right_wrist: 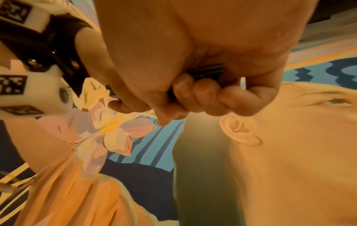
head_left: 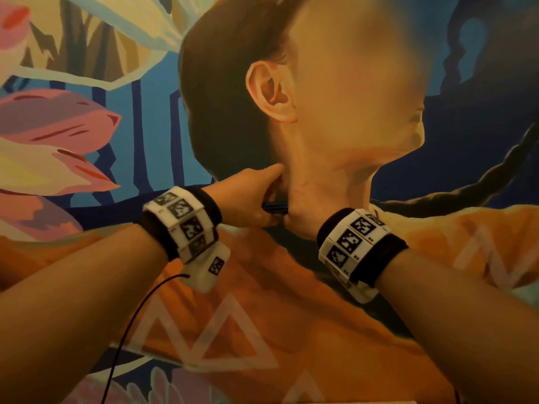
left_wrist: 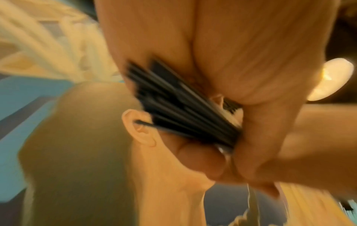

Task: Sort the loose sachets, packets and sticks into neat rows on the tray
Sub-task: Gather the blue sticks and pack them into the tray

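A bundle of thin dark sticks (head_left: pixel 275 207) is held up in the air between both hands, in front of a painted wall. My left hand (head_left: pixel 253 196) grips one end with curled fingers, thumb on top. My right hand (head_left: pixel 300 212) holds the other end from the right. The left wrist view is blurred; there the dark sticks (left_wrist: pixel 183 110) fan out from my left palm (left_wrist: pixel 231 53). In the right wrist view my right hand's fingers (right_wrist: pixel 203 91) curl round the dark bundle (right_wrist: pixel 206 71). No tray, sachets or packets are in view.
A large mural (head_left: pixel 87 126) of flowers and a figure in an orange top fills the background close behind the hands. A thin black cable (head_left: pixel 131 330) hangs from the left wrist unit. A round lamp (left_wrist: pixel 332 81) glows at the right.
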